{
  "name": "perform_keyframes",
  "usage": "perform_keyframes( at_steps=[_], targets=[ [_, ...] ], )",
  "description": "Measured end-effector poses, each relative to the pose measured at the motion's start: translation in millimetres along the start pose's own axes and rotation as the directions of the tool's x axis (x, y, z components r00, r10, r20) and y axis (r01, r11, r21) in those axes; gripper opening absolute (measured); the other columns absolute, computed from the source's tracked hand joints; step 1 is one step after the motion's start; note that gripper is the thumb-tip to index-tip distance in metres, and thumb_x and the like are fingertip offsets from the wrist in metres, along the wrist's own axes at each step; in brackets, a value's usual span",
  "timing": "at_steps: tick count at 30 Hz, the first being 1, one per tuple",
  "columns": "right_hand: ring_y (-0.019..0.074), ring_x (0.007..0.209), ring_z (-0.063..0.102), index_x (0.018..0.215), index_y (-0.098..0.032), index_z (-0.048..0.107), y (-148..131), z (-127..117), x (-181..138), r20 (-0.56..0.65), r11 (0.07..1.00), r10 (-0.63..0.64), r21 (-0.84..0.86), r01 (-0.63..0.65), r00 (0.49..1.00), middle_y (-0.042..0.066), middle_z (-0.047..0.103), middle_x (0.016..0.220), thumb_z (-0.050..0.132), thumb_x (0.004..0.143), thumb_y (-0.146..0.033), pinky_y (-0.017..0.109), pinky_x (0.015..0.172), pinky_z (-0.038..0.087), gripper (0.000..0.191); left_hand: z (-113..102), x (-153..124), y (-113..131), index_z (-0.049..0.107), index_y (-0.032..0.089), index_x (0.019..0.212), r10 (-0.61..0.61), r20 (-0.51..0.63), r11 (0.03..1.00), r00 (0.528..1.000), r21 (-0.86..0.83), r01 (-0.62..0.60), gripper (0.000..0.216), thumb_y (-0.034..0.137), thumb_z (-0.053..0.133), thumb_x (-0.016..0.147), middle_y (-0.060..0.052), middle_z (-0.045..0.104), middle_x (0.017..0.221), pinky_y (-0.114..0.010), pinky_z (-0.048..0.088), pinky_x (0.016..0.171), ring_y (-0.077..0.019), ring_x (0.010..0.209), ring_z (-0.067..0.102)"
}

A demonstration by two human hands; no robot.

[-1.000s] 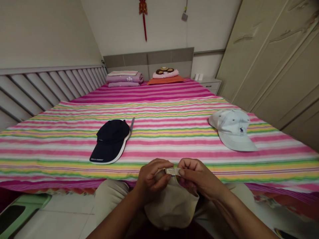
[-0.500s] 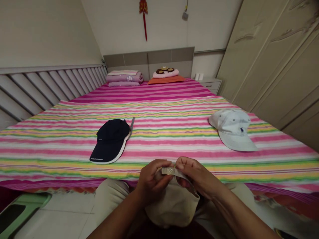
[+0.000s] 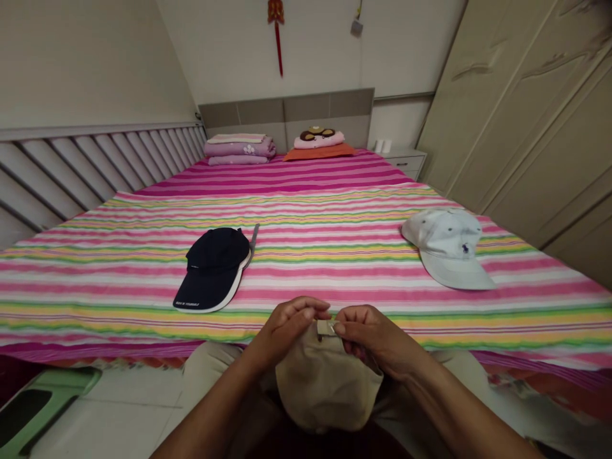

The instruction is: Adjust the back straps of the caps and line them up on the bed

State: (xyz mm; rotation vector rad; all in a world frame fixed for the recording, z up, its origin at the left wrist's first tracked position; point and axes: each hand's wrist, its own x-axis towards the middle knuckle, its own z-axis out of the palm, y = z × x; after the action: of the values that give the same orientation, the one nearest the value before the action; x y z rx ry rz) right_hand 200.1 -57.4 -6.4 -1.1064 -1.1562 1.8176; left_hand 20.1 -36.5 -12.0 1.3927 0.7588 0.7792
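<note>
A beige cap (image 3: 321, 387) rests on my lap, its back strap with a small metal buckle (image 3: 326, 327) turned toward the bed. My left hand (image 3: 285, 327) and my right hand (image 3: 370, 335) both pinch that strap at the buckle, fingers curled tight. On the striped bedspread (image 3: 335, 261) ahead lie a navy cap with a white-edged brim (image 3: 213, 268) to the left and a white cap (image 3: 447, 245) to the right, neither touched.
Folded purple bedding (image 3: 239, 149) and a pillow stack (image 3: 318, 144) sit by the headboard. A slatted rail (image 3: 86, 172) runs along the left wall, wardrobe doors (image 3: 526, 121) along the right. A green stool (image 3: 43, 401) stands at the lower left floor.
The strap end that stuck out between my hands has been drawn in to the buckle. My hands have closed together slightly and the cap sits a little flatter on my lap.
</note>
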Motion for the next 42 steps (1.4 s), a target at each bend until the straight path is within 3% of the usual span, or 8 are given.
perform_keyframes(
  at_steps=[3,9,16,21,24,34,42],
  targets=[
    [0.0035,0.037,0.033,0.056,-0.015,0.053,-3.2,0.4,-1.1,0.024,1.000,0.006,-0.019,-0.006,1.000,-0.005,0.049,0.044,0.067,0.061,-0.038,0.019,0.039,0.018,0.028,-5.3,2.3,2.0,0.063,0.016,0.092,-0.195,0.128,0.971,0.972,-0.113,0.209,0.023,0.029,0.062,0.072,-0.001,0.064,0.075,-0.020,0.041,0.059,-0.0090,0.064,0.057],
    [0.0038,0.038,0.035,0.056,-0.015,0.054,-5.7,-1.5,-2.4,0.062,0.999,0.015,-0.047,-0.012,0.998,-0.004,0.052,0.046,0.066,0.063,-0.037,0.018,0.037,0.019,0.027,-12.8,3.6,-7.5,0.063,0.016,0.096,-0.219,0.251,0.911,0.943,-0.293,0.290,0.038,0.017,0.072,0.059,-0.003,0.066,0.080,-0.019,0.041,0.060,-0.0097,0.066,0.058],
    [0.0036,0.039,0.035,0.062,-0.015,0.054,-5.0,0.8,0.1,0.027,0.996,0.008,-0.085,-0.005,1.000,-0.005,0.049,0.048,0.066,0.065,-0.038,0.017,0.038,0.021,0.027,-4.5,7.7,-10.7,0.062,0.012,0.071,-0.259,0.061,0.933,0.964,-0.241,0.266,0.022,0.023,0.074,0.057,0.002,0.060,0.058,-0.016,0.034,0.048,-0.0047,0.048,0.049],
    [0.0042,0.042,0.037,0.068,-0.017,0.050,-6.2,-2.9,-2.8,0.035,0.999,-0.038,-0.029,0.039,0.999,-0.005,0.050,0.053,0.061,0.071,-0.039,0.017,0.041,0.024,0.025,-5.9,7.0,-14.3,0.060,0.011,0.070,-0.259,0.095,0.888,0.961,-0.369,0.275,0.024,0.025,0.074,0.058,0.002,0.056,0.056,-0.016,0.033,0.046,-0.0039,0.046,0.046],
    [0.0052,0.045,0.040,0.068,-0.016,0.051,-3.6,-8.3,-3.3,0.010,0.997,-0.074,0.024,0.074,0.997,-0.005,0.049,0.054,0.066,0.066,-0.030,0.018,0.043,0.027,0.021,-8.1,6.7,-16.9,0.060,0.010,0.069,-0.251,0.094,0.866,0.964,-0.424,0.267,0.025,0.024,0.075,0.055,0.002,0.057,0.055,-0.016,0.032,0.045,-0.0039,0.045,0.047],
    [0.0053,0.041,0.041,0.068,-0.015,0.053,-2.3,-0.3,1.1,0.058,0.994,-0.094,0.059,0.090,0.994,-0.005,0.052,0.048,0.069,0.063,-0.025,0.018,0.041,0.026,0.020,-1.5,8.6,-17.6,0.060,0.011,0.063,-0.288,0.046,0.900,0.957,-0.328,0.287,0.016,0.022,0.071,0.059,0.003,0.056,0.052,-0.015,0.031,0.044,-0.0029,0.043,0.044],
    [0.0058,0.044,0.049,0.068,-0.017,0.051,-5.3,2.5,1.5,0.053,0.985,-0.076,0.156,0.067,0.996,-0.006,0.052,0.057,0.066,0.059,-0.015,0.017,0.041,0.032,0.018,-3.7,8.2,-16.9,0.060,0.012,0.061,-0.315,0.041,0.890,0.948,-0.335,0.310,0.016,0.021,0.072,0.057,0.003,0.057,0.050,-0.016,0.031,0.043,-0.0039,0.042,0.045]
  ],
)
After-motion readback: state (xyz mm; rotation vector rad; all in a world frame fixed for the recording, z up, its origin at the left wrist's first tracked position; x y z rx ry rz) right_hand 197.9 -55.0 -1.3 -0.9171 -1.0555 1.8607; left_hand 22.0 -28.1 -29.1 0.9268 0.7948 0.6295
